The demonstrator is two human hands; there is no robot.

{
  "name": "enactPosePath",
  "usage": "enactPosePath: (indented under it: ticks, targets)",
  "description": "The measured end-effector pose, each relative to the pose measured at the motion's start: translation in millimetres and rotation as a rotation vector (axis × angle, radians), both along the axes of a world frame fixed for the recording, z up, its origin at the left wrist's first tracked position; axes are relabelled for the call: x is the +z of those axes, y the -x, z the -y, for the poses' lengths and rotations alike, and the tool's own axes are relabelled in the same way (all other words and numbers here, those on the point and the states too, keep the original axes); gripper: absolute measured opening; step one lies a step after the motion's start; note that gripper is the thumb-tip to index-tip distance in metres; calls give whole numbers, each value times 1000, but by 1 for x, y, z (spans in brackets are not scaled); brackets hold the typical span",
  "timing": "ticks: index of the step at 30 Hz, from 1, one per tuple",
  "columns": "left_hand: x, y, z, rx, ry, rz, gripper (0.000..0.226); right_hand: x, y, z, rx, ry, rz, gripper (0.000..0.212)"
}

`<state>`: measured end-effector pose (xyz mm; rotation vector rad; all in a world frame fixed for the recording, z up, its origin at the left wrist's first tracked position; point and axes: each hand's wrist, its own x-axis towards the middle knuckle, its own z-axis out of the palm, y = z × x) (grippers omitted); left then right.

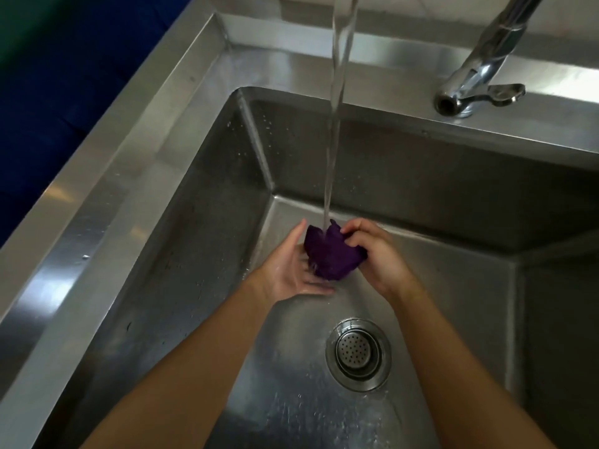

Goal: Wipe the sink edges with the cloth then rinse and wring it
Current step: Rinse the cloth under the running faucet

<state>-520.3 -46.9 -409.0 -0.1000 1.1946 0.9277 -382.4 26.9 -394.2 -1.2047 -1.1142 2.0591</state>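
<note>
A bunched purple cloth (330,254) is held low inside the steel sink (136,176), directly under a running stream of water (337,92). My left hand (291,267) lies flat and palm-up beneath the cloth, with straight fingers touching its left side. My right hand (376,251) grips the cloth's right side with curled fingers. Water runs off the cloth onto my left palm.
The chrome faucet base with its lever (476,92) stands on the back rim at the right. A round perforated drain strainer (356,353) sits in the wet basin floor near my forearms. A dark blue surface (48,92) lies beyond the sink's left rim.
</note>
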Motion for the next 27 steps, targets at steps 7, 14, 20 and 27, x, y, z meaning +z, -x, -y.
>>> enactPosePath:
  ticks: [7,14,20,27]
  targets:
    - [2,-10,-14,216,-85,-201,17,-2,-8,5,266,86,214,26]
    - [-7,10,-7,-64,3,-112,51,-6,-6,2,180,-299,412,30]
    - [-5,-8,-17,-85,79,-270,30,-7,-4,19,79,-310,362,17]
    - [-5,-37,-26,164,26,-266,35,-1,28,33,-15,-607,854,39]
